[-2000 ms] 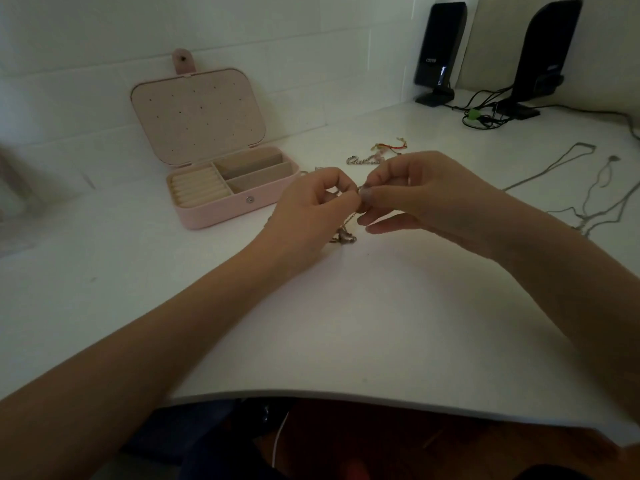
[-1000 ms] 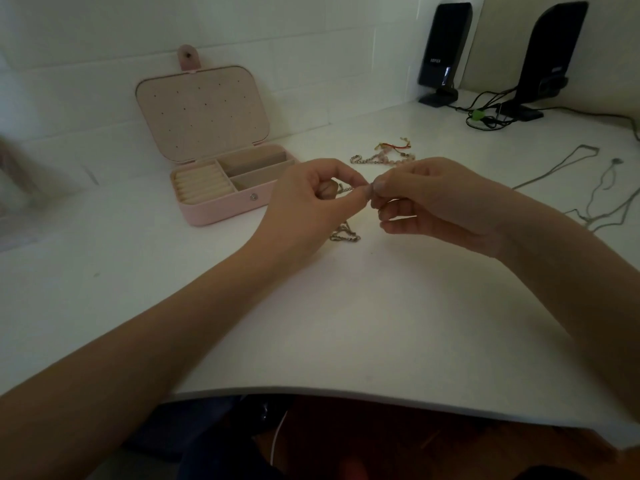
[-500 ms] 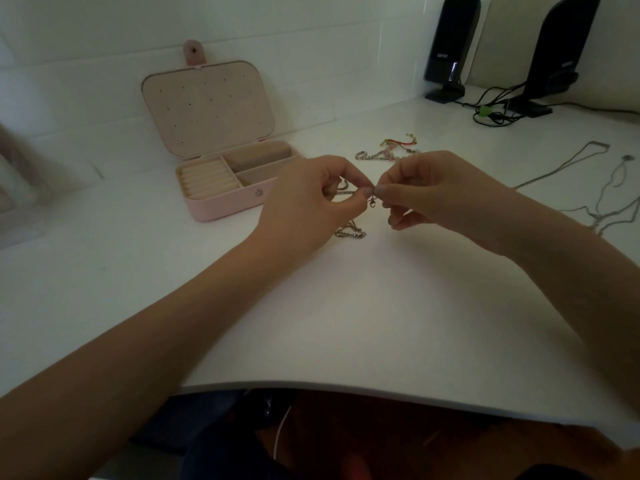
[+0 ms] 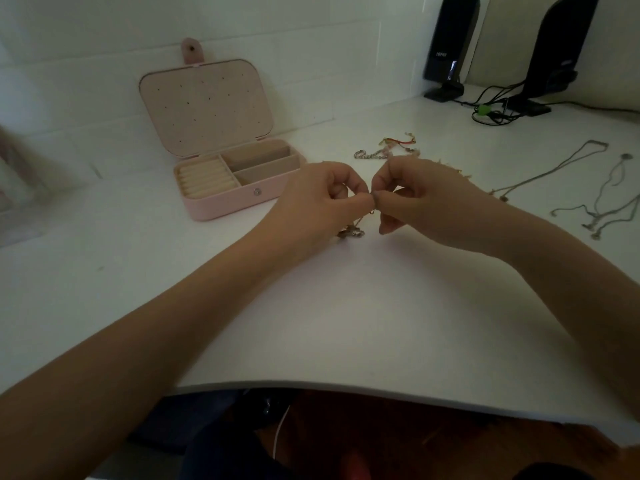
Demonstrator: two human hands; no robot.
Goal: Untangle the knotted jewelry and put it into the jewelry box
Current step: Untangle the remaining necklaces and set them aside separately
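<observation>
Just right of the open box (image 4: 221, 174), the left hand (image 4: 318, 202) and right hand (image 4: 419, 195) each pinch the chain (image 4: 353, 232), fingertips meeting, likely to work a knot loose. Its slack end rests on the desk (image 4: 346, 323), box lid up ready to receive it

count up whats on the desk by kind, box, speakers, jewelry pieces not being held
jewelry box: 1
speakers: 2
bracelets lying loose behind the hands, a chain one and a red cord one: 2
thin chains at the right: tangled together, count cannot be told
total countable: 5

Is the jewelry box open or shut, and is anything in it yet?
Open: the box lid stands upright. Visible compartments look empty; both hands pinch the chain.
</observation>
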